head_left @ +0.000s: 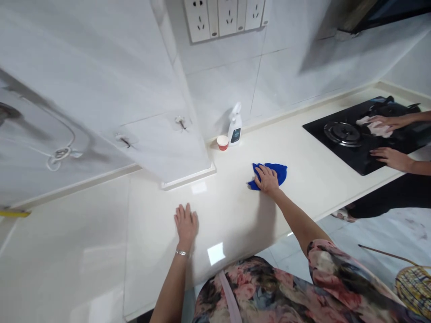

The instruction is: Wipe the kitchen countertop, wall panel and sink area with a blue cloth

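Observation:
My right hand [267, 179] presses flat on a blue cloth [279, 172] lying on the cream countertop [235, 211]. My left hand [185, 223] rests palm down on the bare counter nearer the front edge, fingers spread, holding nothing; a silver bracelet sits on its wrist. Behind the cloth, against the tiled wall, stand a white spray bottle [235, 125] and a small red and white cup [222, 142].
At the right another person's two hands [387, 154] work on a black gas hob [363, 139], one holding a pale cloth [377, 128]. A white wall column [161, 134] juts onto the counter. Sockets [222, 18] sit high on the wall.

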The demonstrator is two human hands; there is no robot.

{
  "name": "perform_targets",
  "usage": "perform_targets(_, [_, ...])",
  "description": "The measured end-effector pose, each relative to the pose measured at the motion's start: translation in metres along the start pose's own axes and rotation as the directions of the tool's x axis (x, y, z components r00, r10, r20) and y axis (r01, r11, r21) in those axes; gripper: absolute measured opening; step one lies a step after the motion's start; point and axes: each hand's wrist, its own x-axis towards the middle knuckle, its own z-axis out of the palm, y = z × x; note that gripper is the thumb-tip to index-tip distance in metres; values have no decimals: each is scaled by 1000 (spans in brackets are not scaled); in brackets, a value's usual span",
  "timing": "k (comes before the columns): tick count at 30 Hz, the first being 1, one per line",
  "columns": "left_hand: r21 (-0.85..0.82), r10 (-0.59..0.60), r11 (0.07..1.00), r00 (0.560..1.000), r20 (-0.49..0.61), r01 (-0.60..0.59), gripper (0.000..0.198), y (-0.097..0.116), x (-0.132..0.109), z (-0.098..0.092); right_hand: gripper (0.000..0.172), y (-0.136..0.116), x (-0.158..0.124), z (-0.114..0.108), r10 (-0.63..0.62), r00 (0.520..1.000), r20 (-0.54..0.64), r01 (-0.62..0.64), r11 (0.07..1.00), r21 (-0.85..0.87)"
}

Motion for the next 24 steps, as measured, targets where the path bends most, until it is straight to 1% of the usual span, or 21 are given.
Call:
perform_targets(3, [60, 16, 998, 998, -55, -12, 57, 6, -1, 10, 55, 13, 11, 0, 73, 996, -45, -72, 997, 6])
perform_targets(5, [97, 41, 995, 995, -95, -31, 57, 7, -4, 11, 56, 12, 21, 1, 111, 991, -71, -111, 994, 0])
perform_targets(6, [109, 49, 993, 993, -103, -38, 56, 8, -5, 11, 57, 10, 27, 1, 109, 991, -78, -110, 994, -7])
perform_targets(7, [118, 54, 992, 993, -105, -42, 56, 8, -5, 10, 57, 6, 33, 2, 90, 993, -75, -91, 996, -12])
perform_targets(9, [134, 60, 990, 993, -100, -47, 56, 10, -6, 8, 60, -5, 50, 6, -5, 1000, -29, 5, 1000, 29])
perform_targets(11, [149, 60, 988, 994, -93, -46, 55, 12, -6, 6, 61, -20, 71, 13, -110, 993, 50, 102, 985, 141])
perform_targets(13, [162, 58, 986, 994, -88, -43, 55, 13, -5, 5, 60, -37, 96, 24, -151, 982, 110, 122, 964, 238])
perform_targets(16, [171, 57, 984, 995, -77, -43, 54, 14, -6, 3, 60, -64, 135, 42, -108, 983, 147, 65, 960, 273])
perform_targets(19, [168, 54, 985, 996, -66, -42, 54, 14, -7, 1, 62, -87, 167, 53, -7, 984, 177, -46, 954, 297])
perform_targets(22, [165, 41, 986, 998, -56, -32, 54, 14, -7, -1, 62, -102, 186, 57, 95, 973, 211, -166, 921, 351])
perform_targets(24, [165, 31, 986, 998, -50, -22, 54, 14, -6, -2, 61, -106, 192, 58, 106, 970, 220, -183, 913, 364])
